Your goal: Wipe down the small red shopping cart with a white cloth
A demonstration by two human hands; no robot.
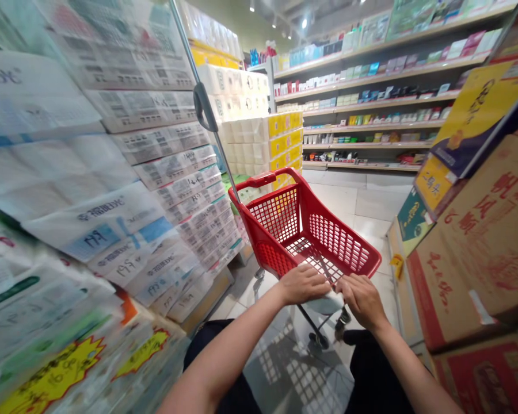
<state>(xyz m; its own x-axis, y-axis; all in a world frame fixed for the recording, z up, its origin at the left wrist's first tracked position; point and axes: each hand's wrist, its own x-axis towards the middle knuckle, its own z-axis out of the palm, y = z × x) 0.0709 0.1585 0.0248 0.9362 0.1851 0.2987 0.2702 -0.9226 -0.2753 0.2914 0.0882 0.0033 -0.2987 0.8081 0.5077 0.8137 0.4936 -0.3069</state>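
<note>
A red plastic shopping cart [328, 227] with lattice walls stands before me, its basket holding nothing that I can see. At the near end of the cart, my left hand [304, 283] lies over the rim with its fingers bent down around the edge. Close beside it, my right hand [362, 296] grips the same near end, fingers curled and thumb toward the left hand. A thin metal pole [227, 158] rises from the far left corner of the cart and carries a dark grey loop [204, 108]. My palms and the rim beneath them are hidden.
Tall stacks of wrapped paper packs [155, 149] line the left, with yellow price signs [56, 376] low down. Cardboard boxes [479, 241] crowd the right. Long shelves [362, 95] of small goods stand at the back. Pale tiled floor [345, 192] lies beyond the cart.
</note>
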